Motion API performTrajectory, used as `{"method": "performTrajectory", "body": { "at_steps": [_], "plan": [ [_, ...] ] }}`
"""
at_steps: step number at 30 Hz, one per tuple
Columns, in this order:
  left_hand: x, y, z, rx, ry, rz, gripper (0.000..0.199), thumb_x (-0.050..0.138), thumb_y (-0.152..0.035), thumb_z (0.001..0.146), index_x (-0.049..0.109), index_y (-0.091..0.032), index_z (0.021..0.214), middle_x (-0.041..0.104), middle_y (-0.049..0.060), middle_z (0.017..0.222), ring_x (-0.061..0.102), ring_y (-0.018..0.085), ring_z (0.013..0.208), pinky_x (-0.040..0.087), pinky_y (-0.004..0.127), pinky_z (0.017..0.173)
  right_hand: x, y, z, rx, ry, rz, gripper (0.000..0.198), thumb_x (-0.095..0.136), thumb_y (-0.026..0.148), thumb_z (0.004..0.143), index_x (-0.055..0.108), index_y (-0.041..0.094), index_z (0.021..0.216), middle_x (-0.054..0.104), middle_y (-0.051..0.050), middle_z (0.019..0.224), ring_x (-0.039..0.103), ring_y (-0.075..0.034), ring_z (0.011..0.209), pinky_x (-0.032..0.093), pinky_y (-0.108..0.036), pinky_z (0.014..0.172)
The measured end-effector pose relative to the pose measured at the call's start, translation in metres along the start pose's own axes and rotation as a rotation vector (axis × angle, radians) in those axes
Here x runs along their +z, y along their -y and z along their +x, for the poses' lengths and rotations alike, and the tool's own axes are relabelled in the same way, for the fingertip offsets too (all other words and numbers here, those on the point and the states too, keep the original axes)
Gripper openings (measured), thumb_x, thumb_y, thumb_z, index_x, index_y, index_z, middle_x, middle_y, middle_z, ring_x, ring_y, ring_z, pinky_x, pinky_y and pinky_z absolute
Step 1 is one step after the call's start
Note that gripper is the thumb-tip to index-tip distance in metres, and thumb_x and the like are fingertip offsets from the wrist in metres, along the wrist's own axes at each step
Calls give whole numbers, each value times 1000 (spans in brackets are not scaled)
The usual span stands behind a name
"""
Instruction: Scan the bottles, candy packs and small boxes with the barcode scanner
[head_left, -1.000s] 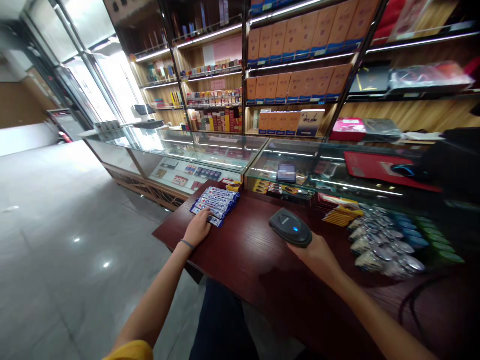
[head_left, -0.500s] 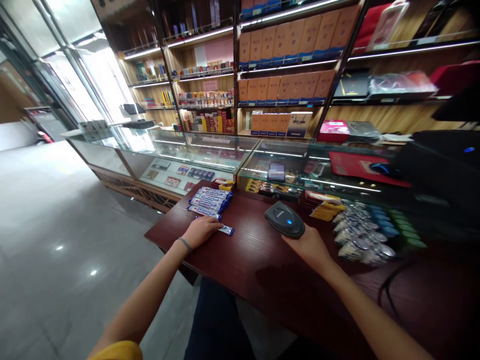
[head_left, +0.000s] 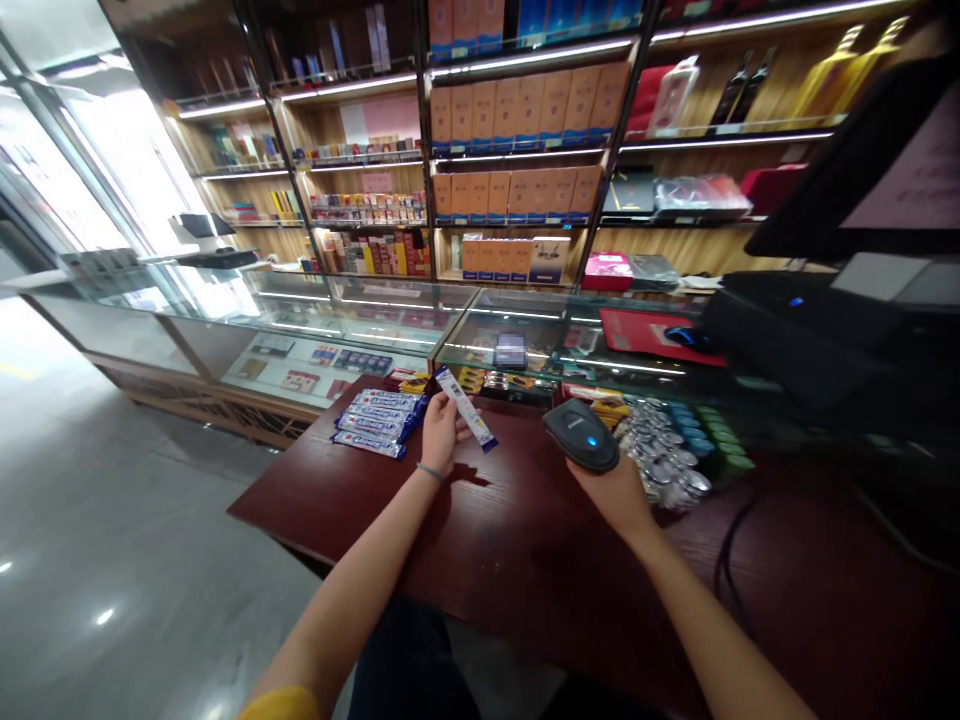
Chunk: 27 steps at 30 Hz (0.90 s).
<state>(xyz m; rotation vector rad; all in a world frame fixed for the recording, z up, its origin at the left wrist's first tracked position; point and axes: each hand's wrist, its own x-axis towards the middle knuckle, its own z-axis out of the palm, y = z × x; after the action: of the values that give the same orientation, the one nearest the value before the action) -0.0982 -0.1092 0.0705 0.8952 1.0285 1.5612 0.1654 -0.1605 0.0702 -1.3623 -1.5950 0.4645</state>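
My left hand (head_left: 441, 432) is closed on a long, slim blue-and-white packet (head_left: 466, 408), raised above the dark red wooden table (head_left: 450, 540) and tilted. Its printed pale side faces me. Left of that hand lies a pile of similar blue-and-silver packets (head_left: 375, 418). My right hand (head_left: 613, 492) grips a black barcode scanner (head_left: 581, 435) with a lit blue spot on top. The scanner's head points toward the packet, with a gap between them. Its handle is hidden under my fingers.
Beside the scanner lie silver-wrapped items (head_left: 656, 455), then blue and green ones (head_left: 716, 435). A black cable (head_left: 727, 560) curves over the table's right part. Beyond stands a glass display counter (head_left: 360, 300), with a red mat (head_left: 637, 335) and a dark monitor (head_left: 840, 180) at right.
My left hand has lifted the packet off the table and turned it, moving right toward the scanner. The view has swung right. My right hand still holds the scanner.
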Motion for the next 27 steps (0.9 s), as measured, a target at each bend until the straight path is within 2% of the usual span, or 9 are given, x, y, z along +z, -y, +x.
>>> {"method": "performTrajectory", "body": {
  "at_steps": [4, 7, 10, 14, 17, 19, 21, 24, 27],
  "plan": [
    [23, 18, 4, -96, -19, -245, 35, 58, -45, 92, 40, -26, 115, 63, 10, 127, 72, 22, 99, 60, 37, 75, -2, -1, 0, 16, 53, -21, 40, 66, 38, 76, 66, 19, 112, 76, -12, 108, 70, -31, 106, 54, -42, 89],
    [23, 32, 4, -74, -54, -362, 33, 60, -33, 92, 38, -27, 115, 60, 10, 132, 68, 21, 111, 58, 37, 84, 0, 8, -2, 38, 152, -113, 40, 65, 38, 77, 61, 26, 115, 77, -7, 100, 72, -31, 101, 54, -39, 84],
    [17, 40, 2, -13, -71, -361, 42, 65, -27, 88, 37, -28, 118, 60, 9, 134, 65, 20, 115, 57, 36, 87, 3, 19, -5, 83, 271, -216, 36, 64, 38, 78, 55, 30, 112, 76, -2, 88, 74, -31, 88, 51, -32, 69],
    [7, 36, 5, -21, 87, -55, 47, 67, -34, 85, 47, -23, 126, 69, 11, 118, 71, 22, 96, 57, 30, 72, 5, 28, -8, 69, 332, -241, 43, 64, 36, 79, 48, 32, 118, 75, -1, 85, 75, -31, 84, 45, -28, 62],
    [-8, 25, 15, 41, 222, 267, 42, 63, -35, 86, 61, -19, 125, 74, 10, 107, 70, 21, 89, 56, 29, 74, 5, 29, -9, 51, 318, -253, 46, 66, 34, 77, 47, 32, 120, 75, -2, 84, 74, -31, 83, 44, -28, 62],
    [-19, 18, 22, 118, 239, 437, 38, 64, -31, 84, 67, -18, 119, 74, 9, 109, 69, 21, 93, 55, 28, 79, 5, 28, -10, 63, 311, -295, 46, 65, 33, 77, 48, 31, 119, 75, -3, 85, 74, -31, 82, 44, -29, 62],
    [-29, 12, 28, 109, 234, 569, 32, 63, -31, 83, 71, -15, 110, 76, 8, 98, 70, 20, 86, 54, 28, 76, 6, 25, -10, 67, 317, -320, 46, 65, 33, 77, 48, 30, 119, 76, -3, 88, 74, -32, 84, 46, -29, 63],
    [-37, 8, 31, 97, 259, 666, 28, 59, -32, 84, 74, -15, 100, 76, 7, 90, 70, 19, 79, 53, 27, 71, 7, 19, -10, 26, 336, -323, 45, 67, 34, 76, 52, 28, 118, 77, -5, 91, 74, -32, 90, 49, -31, 67],
    [-36, 6, 30, 83, 276, 708, 31, 58, -31, 83, 75, -14, 102, 76, 6, 86, 70, 19, 75, 51, 26, 68, 8, 16, -11, -19, 350, -342, 44, 68, 33, 75, 56, 26, 116, 77, -8, 94, 73, -33, 94, 50, -33, 71]
  ]
}}
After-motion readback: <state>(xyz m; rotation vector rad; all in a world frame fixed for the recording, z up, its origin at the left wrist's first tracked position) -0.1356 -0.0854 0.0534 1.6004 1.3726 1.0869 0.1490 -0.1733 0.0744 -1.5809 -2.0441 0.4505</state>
